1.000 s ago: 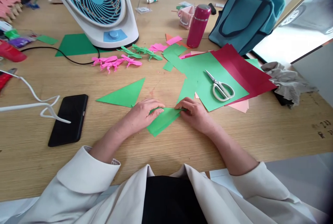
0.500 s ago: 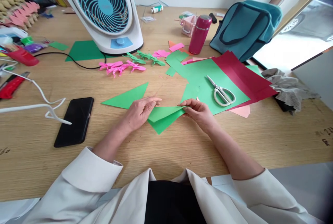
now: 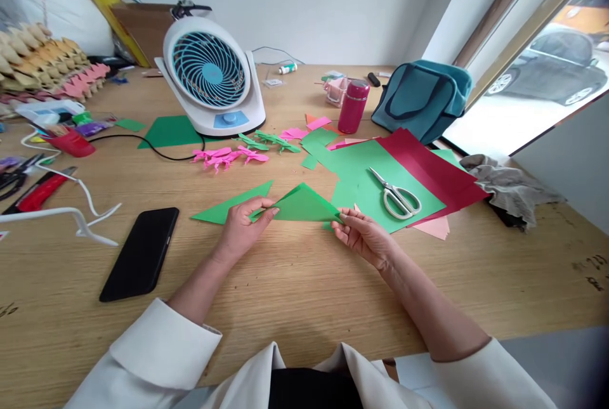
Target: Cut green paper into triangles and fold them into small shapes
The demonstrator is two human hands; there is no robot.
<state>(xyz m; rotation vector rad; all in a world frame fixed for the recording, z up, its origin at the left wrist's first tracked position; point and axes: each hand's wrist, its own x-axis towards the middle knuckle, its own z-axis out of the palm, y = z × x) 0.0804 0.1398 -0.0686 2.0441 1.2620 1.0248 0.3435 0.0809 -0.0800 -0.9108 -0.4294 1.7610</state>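
A folded green paper triangle (image 3: 302,205) is held up just above the wooden table (image 3: 295,288). My left hand (image 3: 243,226) pinches its left corner, fingers closed on the paper. My right hand (image 3: 362,236) pinches its right corner. Another green paper triangle (image 3: 223,208) lies flat on the table just behind my left hand.
A black phone (image 3: 141,252) lies at the left. White scissors (image 3: 396,193) rest on green and red paper sheets (image 3: 419,168) at the right. Behind are pink and green folded figures (image 3: 228,155), a fan (image 3: 212,79), a magenta bottle (image 3: 352,106) and a teal bag (image 3: 421,99).
Both hands have lifted the folded green paper off the table and opened it up into a triangle. The camera has tilted up, showing more of the far table.
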